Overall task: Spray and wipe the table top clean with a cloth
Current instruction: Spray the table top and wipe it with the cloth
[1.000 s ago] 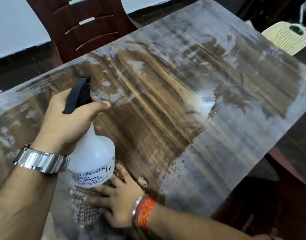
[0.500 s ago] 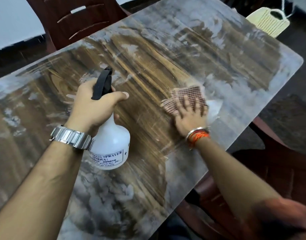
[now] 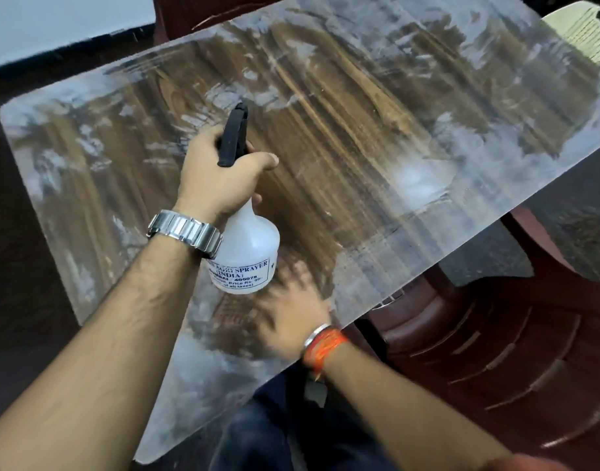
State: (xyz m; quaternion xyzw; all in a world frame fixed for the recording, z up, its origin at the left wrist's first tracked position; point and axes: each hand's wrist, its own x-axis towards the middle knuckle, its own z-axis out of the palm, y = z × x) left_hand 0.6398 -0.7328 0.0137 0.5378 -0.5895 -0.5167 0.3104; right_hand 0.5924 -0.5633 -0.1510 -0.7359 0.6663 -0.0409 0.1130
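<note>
My left hand [image 3: 220, 178] is wrapped around the neck of the white spray bottle [image 3: 245, 253], fingers closed under its black trigger head [image 3: 234, 137], holding it upright above the middle of the bench [image 3: 376, 137]. The bottle's printed label faces me. A steel watch [image 3: 184, 234] sits on that wrist.

My right hand [image 3: 291, 317] lies palm-down and spread flat at the near edge of the bench, just below and right of the bottle's base. It is blurred, and beneath and to the left of it I can make out a reddish checked cloth [image 3: 230, 309] pressed against the surface; how much of the cloth lies under the palm I cannot tell. An orange thread band and a metal bangle [image 3: 322, 339] circle that wrist.

The bench top shows brown wood grain down the centre, with whitish smeared film along its left, far and right margins, and one bright wet patch [image 3: 415, 178] to the right of the bottle. A dark red plastic chair [image 3: 478, 345] stands by the near right side.
</note>
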